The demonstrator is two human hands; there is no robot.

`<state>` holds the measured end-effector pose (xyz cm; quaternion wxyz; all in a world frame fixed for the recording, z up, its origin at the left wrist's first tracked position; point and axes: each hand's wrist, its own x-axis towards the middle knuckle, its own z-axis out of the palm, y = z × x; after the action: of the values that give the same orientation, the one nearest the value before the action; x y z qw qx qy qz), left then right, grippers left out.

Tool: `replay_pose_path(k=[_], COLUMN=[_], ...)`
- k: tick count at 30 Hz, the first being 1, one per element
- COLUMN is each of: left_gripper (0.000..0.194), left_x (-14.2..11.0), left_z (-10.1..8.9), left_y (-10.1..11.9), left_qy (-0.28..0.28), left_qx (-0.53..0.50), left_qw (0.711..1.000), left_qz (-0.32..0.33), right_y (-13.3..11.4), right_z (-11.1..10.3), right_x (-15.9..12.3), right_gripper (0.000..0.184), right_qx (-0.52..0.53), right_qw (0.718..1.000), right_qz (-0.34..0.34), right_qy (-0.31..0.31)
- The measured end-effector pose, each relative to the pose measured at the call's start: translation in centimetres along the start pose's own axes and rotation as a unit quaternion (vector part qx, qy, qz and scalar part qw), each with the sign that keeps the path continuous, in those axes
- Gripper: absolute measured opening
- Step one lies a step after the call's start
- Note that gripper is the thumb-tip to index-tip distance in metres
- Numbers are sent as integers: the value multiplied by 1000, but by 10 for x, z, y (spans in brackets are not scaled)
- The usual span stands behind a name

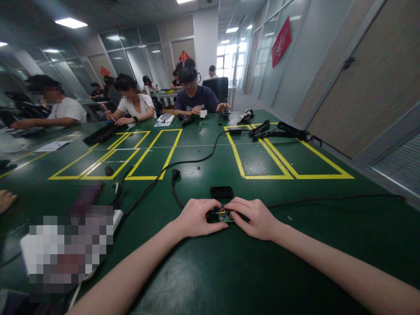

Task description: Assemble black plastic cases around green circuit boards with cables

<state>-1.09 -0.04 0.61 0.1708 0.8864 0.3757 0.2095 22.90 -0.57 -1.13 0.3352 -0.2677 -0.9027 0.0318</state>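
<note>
A small green circuit board with a yellow ring-shaped part on it lies between my two hands, low over the green table. My left hand is closed round its left side, the thumb along the near edge and the fingers at the far edge. From the right, the fingers and thumb of my right hand pinch the board's other end. Just beyond my fingertips sits an open black plastic case half, its hollow side up. Black cables run out to both sides of my hands; where they join the board is hidden.
The green table has yellow tape rectangles. A black plug and long cable lie ahead. A black tool-like bundle is at far right, a power strip at left. Several people sit opposite, one beside a drill.
</note>
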Motion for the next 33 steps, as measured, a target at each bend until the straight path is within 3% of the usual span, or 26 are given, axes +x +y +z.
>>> replay_pose_path(k=[7, 20, 29, 33], left_gripper=[21, 32, 35, 34], left_x=[0, 2, 1, 1], left_z=[2, 3, 4, 3], left_y=[2, -1, -3, -2], left_qy=[19, 26, 22, 14], left_qx=[6, 38, 41, 44], left_qw=[1000, 999, 999, 999], left_qz=[14, -14, -3, 5], right_y=[-1, 0, 1, 3], right_z=[3, 4, 0, 3], right_x=[1, 5, 3, 4], right_gripper=[16, 17, 34, 33], right_qx=[-32, -31, 21, 27], right_qw=[999, 996, 999, 998], right_qz=[27, 83, 49, 43], right_qy=[25, 14, 7, 25])
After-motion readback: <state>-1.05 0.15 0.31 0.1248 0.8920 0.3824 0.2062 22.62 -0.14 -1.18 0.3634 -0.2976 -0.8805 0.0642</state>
